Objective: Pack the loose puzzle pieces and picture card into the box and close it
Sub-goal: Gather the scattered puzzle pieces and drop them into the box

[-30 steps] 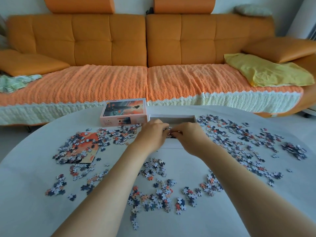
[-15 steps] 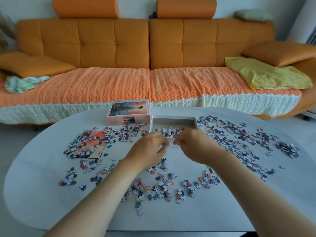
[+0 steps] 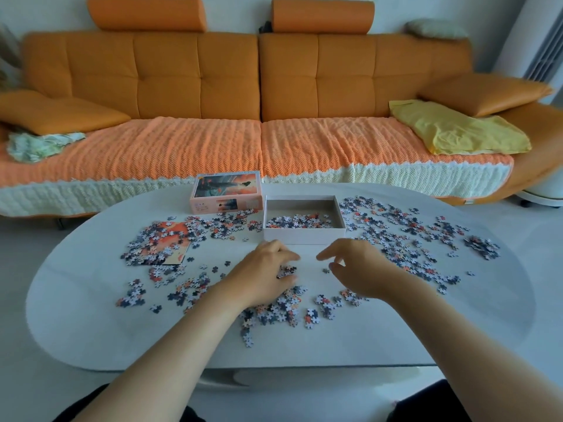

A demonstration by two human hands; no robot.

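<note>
The open white box [image 3: 304, 234] stands mid-table with several puzzle pieces lying in it. Its pictured lid [image 3: 226, 194] sits just to its left. The orange picture card [image 3: 170, 243] lies at the left, mostly covered by pieces. Loose puzzle pieces [image 3: 396, 239] are strewn to the right, left and front of the box. My left hand [image 3: 263, 274] rests palm down on a small cluster of pieces [image 3: 286, 271] in front of the box, fingers curled over them. My right hand [image 3: 356, 266] hovers beside it, fingers apart, holding nothing.
The white oval table [image 3: 91, 315] has bare surface along its near edge and left end. An orange sofa [image 3: 198, 86] with a yellow cloth [image 3: 457, 129] runs behind the table. My knees show below the table edge.
Both hands have drawn back from over the box toward me and dropped to the pieces in front of it. The pieces they carried now lie in the box.
</note>
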